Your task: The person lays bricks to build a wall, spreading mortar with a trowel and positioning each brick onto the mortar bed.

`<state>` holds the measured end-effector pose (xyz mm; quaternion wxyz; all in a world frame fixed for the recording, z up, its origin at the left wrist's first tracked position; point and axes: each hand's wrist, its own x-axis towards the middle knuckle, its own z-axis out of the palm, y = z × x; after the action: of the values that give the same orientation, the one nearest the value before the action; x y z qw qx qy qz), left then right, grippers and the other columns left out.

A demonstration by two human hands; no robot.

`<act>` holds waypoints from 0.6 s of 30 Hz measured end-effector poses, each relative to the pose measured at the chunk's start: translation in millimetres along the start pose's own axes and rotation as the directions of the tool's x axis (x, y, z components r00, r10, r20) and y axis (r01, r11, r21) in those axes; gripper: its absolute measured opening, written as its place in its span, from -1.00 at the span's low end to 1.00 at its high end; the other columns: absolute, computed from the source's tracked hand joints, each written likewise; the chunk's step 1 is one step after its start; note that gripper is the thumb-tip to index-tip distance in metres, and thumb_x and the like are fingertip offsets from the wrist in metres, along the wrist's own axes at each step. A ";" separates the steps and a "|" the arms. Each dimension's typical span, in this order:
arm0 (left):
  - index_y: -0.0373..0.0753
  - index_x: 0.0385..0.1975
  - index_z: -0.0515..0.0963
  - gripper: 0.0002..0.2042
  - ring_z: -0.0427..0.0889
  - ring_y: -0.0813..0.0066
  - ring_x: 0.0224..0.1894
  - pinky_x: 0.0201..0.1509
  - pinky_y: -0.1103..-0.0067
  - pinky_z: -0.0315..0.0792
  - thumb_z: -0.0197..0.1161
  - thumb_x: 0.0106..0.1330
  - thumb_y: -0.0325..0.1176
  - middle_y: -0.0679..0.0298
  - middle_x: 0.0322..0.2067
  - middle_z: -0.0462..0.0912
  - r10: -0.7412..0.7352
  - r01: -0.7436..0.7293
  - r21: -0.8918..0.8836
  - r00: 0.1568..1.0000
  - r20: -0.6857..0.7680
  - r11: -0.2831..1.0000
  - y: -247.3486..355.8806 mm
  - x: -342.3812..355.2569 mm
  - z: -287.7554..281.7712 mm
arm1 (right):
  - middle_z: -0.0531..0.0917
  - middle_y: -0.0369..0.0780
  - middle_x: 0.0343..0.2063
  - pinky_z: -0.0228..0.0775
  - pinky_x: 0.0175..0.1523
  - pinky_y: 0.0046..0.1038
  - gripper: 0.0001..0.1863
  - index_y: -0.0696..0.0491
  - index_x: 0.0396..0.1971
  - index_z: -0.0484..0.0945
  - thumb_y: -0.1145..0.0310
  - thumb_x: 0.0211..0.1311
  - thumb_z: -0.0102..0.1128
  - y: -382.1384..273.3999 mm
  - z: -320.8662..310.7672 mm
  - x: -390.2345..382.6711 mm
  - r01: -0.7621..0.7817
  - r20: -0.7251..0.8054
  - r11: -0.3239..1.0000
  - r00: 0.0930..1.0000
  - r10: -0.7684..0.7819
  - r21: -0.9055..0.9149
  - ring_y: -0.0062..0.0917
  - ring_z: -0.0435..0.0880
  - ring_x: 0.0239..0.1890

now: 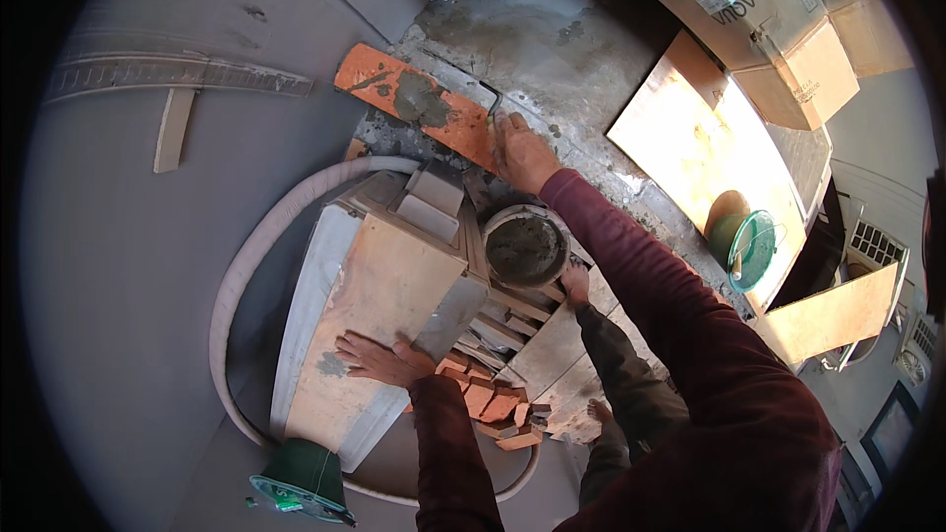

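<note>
Trowel (493, 96) blade hard to make out; handle covered by right hand (528, 152), bent dark shank shows. Orange slab (458, 124) at 11 o'clock of view, long axis 10-to-4, grey mortar (421, 99) on top. Right hand curled round trowel handle near slab's 4 o'clock end. Left hand (384, 361), 7 o'clock, fingers spread, flat on wooden board (379, 276).
</note>
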<state>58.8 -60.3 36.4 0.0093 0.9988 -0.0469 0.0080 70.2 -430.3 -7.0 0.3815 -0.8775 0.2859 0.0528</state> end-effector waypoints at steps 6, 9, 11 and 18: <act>-0.27 0.41 -0.07 -0.23 -0.22 -0.08 0.46 0.38 -0.07 -0.30 -0.56 0.37 0.21 -0.04 0.41 -0.10 0.033 -0.036 -0.047 0.996 -0.081 0.998 14.0 -1.7 4.7 | 0.42 0.16 0.07 0.48 0.04 -0.27 -0.46 0.35 0.02 0.44 0.38 0.01 0.19 8.4 19.8 104.8 -0.113 0.333 0.979 0.928 0.165 -0.171 -0.10 0.56 0.05; -0.23 0.41 -0.06 -0.26 -0.21 -0.07 0.46 0.38 -0.06 -0.26 -0.64 0.38 0.18 0.00 0.42 -0.09 0.024 -0.019 0.051 0.996 -0.087 0.999 12.9 -1.8 3.1 | 0.42 0.16 0.08 0.45 0.08 -0.22 -0.46 0.35 0.02 0.44 0.35 0.03 0.17 3.9 22.4 78.0 -0.151 0.400 0.975 0.893 0.204 -0.161 -0.11 0.52 0.10; -0.22 0.41 -0.06 -0.27 -0.21 -0.06 0.46 0.38 -0.06 -0.25 -0.64 0.39 0.17 0.02 0.42 -0.09 0.032 -0.025 0.079 0.996 -0.086 0.997 13.6 -3.1 1.5 | 0.42 0.17 0.07 0.43 0.08 -0.16 -0.47 0.35 0.02 0.44 0.32 0.07 0.14 21.3 14.1 43.7 -0.120 0.431 0.975 0.881 0.192 -0.189 -0.08 0.49 0.12; -0.22 0.41 -0.06 -0.26 -0.21 -0.05 0.46 0.38 -0.06 -0.25 -0.62 0.39 0.18 0.03 0.42 -0.09 0.058 -0.049 0.099 0.995 -0.087 0.994 19.9 -4.3 3.2 | 0.43 0.18 -0.04 0.47 -0.02 -0.19 -0.35 0.41 0.15 0.21 0.39 0.06 0.07 75.1 -28.4 -115.4 -0.218 0.252 0.965 0.935 0.249 -0.148 0.05 0.60 -0.16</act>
<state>52.7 -79.7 33.5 -0.0371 0.9951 -0.0727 0.0554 -69.9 -437.8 0.8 0.3554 -0.8428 0.3302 0.2331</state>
